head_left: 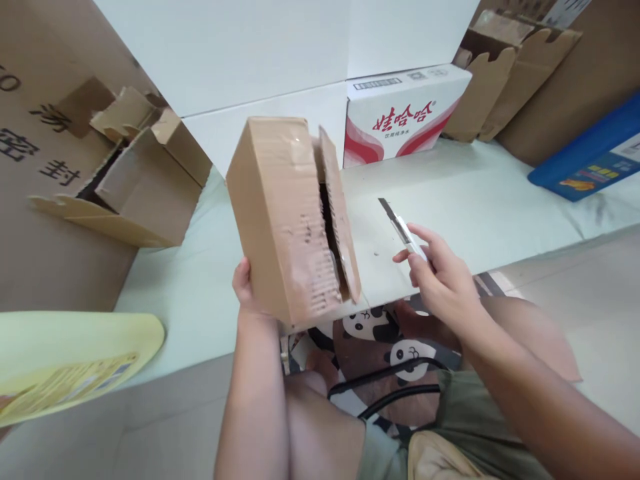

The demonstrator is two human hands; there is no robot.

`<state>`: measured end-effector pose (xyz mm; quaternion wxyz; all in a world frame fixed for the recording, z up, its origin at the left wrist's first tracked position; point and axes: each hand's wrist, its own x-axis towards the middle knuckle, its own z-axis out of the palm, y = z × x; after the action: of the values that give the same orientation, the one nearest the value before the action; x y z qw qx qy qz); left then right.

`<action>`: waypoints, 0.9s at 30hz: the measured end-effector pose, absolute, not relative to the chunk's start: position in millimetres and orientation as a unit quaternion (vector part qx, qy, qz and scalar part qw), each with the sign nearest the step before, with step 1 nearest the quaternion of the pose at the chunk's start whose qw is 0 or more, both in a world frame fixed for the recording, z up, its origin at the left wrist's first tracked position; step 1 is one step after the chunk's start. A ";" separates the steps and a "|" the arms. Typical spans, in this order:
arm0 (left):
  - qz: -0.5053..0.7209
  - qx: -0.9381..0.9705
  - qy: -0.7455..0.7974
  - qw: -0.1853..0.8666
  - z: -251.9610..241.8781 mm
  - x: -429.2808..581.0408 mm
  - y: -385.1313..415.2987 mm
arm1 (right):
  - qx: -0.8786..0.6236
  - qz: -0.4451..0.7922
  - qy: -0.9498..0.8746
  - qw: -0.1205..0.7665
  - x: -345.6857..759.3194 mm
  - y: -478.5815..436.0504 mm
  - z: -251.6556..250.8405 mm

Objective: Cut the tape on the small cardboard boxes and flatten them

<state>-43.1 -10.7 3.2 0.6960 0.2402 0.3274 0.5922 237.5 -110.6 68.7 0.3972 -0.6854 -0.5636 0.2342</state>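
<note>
Tilted up at the table's front edge is a brown cardboard box point(285, 220), its right side slit, with ragged, torn edges around a dark gap. A loose flap point(341, 220) stands out along that gap. My left hand point(243, 283) grips the box low on its left side; most of its fingers are hidden behind the cardboard. To the right, my right hand point(435, 267) is closed around the white handle of a utility knife point(400, 227). The knife's blade is out and points up and left, apart from the box.
Behind stands a white and red carton point(405, 117) against large white panels point(225, 53). Open cardboard boxes point(145, 180) are at the left, more point(505, 80) at the back right. A blue package point(590, 153) and a yellow package point(75, 360) flank the pale green tablecloth point(480, 193).
</note>
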 end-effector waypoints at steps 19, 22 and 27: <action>0.560 0.342 0.390 0.647 -1.4 8.3 -18.2 | -0.512 0.390 -0.613 0.459 202.0 -97.8 30.9; 0.599 0.441 0.331 0.581 0.5 5.7 -29.4 | -0.514 0.388 -0.616 0.454 196.4 -94.9 22.7; 0.627 0.472 0.348 0.513 6.7 -17.3 -29.0 | -0.510 0.346 -0.683 0.392 191.6 -91.5 9.7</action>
<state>-17.3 -29.0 6.7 0.5129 0.4716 0.3481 0.6272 191.6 -91.5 9.7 0.3915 -0.5101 -0.6833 0.3458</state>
